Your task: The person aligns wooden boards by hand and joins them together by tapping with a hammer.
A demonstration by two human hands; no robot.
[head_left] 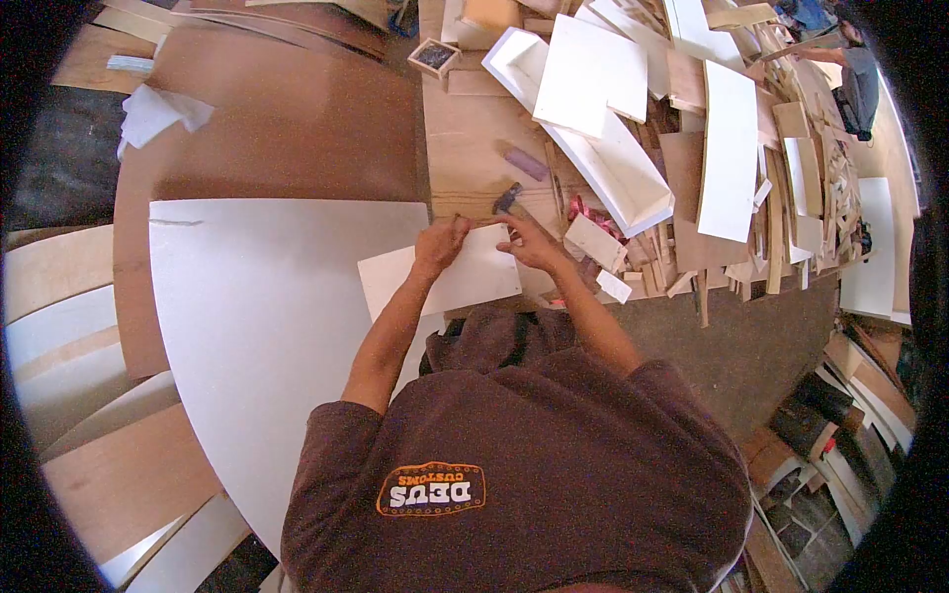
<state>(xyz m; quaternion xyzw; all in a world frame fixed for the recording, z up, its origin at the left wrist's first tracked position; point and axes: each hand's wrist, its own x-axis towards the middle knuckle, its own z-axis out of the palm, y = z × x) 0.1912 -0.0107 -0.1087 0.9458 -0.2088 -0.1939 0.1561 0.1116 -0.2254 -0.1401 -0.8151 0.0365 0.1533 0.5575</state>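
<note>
A small white board [435, 282] lies tilted in front of my body, its far edge between my two hands. My left hand [443, 243] is closed at that far edge, fingers curled over it; the fingertips are partly hidden. My right hand [531, 244] holds the board's far right corner, with thumb and fingers on the edge. Just beyond the right hand lies a hammer [507, 197], its dark head showing and much of its handle hidden. A purple cylindrical piece [526, 164] rests farther back on the wooden bench [460, 138].
A large white sheet [247, 316] and a brown panel [287, 109] spread to my left. At right stand a long white box-like piece [623, 178], a white panel [727, 148] and many wood offcuts [781, 188]. A small wooden box [435, 57] sits at the back.
</note>
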